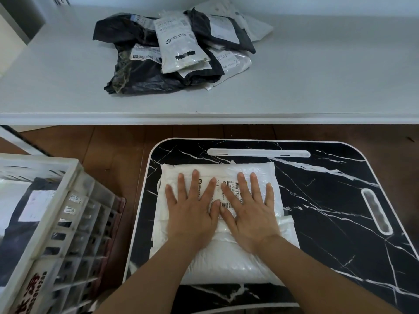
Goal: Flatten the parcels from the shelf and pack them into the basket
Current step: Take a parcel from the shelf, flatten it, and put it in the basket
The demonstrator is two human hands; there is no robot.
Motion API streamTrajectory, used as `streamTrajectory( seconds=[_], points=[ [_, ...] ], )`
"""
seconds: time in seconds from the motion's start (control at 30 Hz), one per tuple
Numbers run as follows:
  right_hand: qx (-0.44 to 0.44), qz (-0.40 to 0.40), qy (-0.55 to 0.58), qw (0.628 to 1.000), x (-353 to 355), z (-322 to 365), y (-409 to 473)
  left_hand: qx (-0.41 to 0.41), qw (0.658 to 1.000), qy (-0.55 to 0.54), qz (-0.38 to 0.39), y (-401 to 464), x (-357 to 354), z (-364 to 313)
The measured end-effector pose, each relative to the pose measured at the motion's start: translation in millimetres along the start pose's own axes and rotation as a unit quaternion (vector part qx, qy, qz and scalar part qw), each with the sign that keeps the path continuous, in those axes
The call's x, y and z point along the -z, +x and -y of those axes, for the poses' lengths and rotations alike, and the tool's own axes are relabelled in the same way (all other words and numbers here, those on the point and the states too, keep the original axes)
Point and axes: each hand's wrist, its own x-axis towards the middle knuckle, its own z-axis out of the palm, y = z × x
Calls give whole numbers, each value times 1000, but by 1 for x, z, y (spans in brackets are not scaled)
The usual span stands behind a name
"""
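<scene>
Both hands, left (pixel 191 214) and right (pixel 250 214), lay flat with fingers spread wide, gripping nothing, on the white parcel (pixel 226 257) mid-counter (pixel 328 200), bare marble open rightward, the basket (pixel 68 223) near left, more parcels (pixel 176 53) on the far shelf (pixel 317 82).

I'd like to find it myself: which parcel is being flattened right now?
Start at the black marble-patterned tray table nearest the camera, below the grey shelf. The white parcel lies on it, alone, with both hands, left and right, pressed flat on its label. The other parcels are piled on the shelf or lie in the basket.
</scene>
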Motion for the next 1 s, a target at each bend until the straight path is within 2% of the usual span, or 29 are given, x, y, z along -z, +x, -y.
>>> streamTrajectory(
  seconds=[0.23, 0.53, 0.6, 0.73, 0.9, 1.0],
  points=[
    [-3, -2, 43, 999, 6, 2, 12, -2, 1000, -12, -13, 2, -5, 1],
    [27, -9, 8, 1000, 4, -1, 32, 10, 999, -18, -42, 3, -12, 2],
    [10, -22, 14, 1000, 4, -9, 29, 13, 999, -18, -40, 2, -9, 3],
    [-82, -47, 37, 995, -8, -26, 9, 4, 999, -6, -47, 2, -14, 4],
    [-93, -47, 28, 994, -4, -25, 8, 10, 999, -7, -45, 3, -12, 3],
    [-85, -35, -39, 995, 6, -17, 7, 12, 999, -13, -34, 3, -11, 4]
  ],
)
